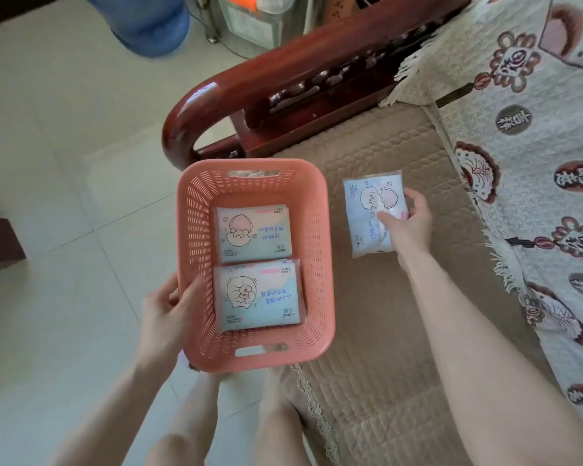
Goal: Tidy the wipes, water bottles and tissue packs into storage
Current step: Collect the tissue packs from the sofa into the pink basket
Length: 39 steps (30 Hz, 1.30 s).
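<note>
A pink slatted plastic basket [320, 250] sits at the sofa's front edge. Two pale blue tissue packs with cartoon prints lie flat inside it, one at the far end [253, 234] and one at the near end [258, 295]. My left hand [167, 312] grips the basket's left rim, thumb inside the wall. A third tissue pack [367, 210] lies on the beige seat cushion just right of the basket. My right hand [409, 222] holds that pack by its right edge, thumb on top and fingers curled round the side.
The dark red wooden sofa armrest [266, 79] rises behind the basket. A patterned fringed throw [519, 146] covers the sofa's right part. A blue water jug [148, 25] stands on the tiled floor at the back left. My bare legs are below the basket.
</note>
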{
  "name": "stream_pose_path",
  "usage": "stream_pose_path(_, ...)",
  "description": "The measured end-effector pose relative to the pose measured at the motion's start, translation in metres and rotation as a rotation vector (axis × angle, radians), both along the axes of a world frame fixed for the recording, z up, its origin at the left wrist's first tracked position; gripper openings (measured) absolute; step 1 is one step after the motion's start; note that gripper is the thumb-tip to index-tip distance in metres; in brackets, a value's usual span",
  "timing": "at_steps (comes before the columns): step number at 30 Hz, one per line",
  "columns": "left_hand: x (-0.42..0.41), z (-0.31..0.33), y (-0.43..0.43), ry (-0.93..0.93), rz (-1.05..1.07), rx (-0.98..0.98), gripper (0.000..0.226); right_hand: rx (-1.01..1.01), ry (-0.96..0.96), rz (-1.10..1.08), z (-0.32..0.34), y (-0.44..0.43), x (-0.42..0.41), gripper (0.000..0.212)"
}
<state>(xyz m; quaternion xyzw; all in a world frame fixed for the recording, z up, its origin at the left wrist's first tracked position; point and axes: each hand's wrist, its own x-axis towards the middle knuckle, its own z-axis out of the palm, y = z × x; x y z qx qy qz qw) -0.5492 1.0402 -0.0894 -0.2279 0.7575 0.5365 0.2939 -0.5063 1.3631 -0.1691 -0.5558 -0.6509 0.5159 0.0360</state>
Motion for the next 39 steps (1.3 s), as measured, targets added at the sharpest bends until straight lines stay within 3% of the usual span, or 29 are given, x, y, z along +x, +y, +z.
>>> stream_pose_path(11,-0.016,0.015,-0.093,0.007,0.099,-0.019,0.020,-0.040,0.209,0.259,0.096,-0.110,-0.064,0.052)
stream_pose_path(18,-0.024,0.013,-0.158,-0.009,0.193,-0.017,0.019,-0.101,0.223,0.671,0.104,-0.233,-0.108,0.050)
stream_pose_path(22,-0.025,0.013,-0.181,-0.011,0.232,-0.019,0.020,-0.101,0.141,0.880,0.102,-0.281,-0.125,0.052)
stream_pose_path(26,-0.027,0.012,-0.228,-0.033,0.273,-0.037,0.015,0.102,0.041,1.209,0.095,-0.343,-0.150,0.054)
stream_pose_path(39,-0.030,0.020,-0.339,0.020,0.364,0.019,0.016,0.213,-0.119,1.716,0.063,-0.502,-0.201,0.058)
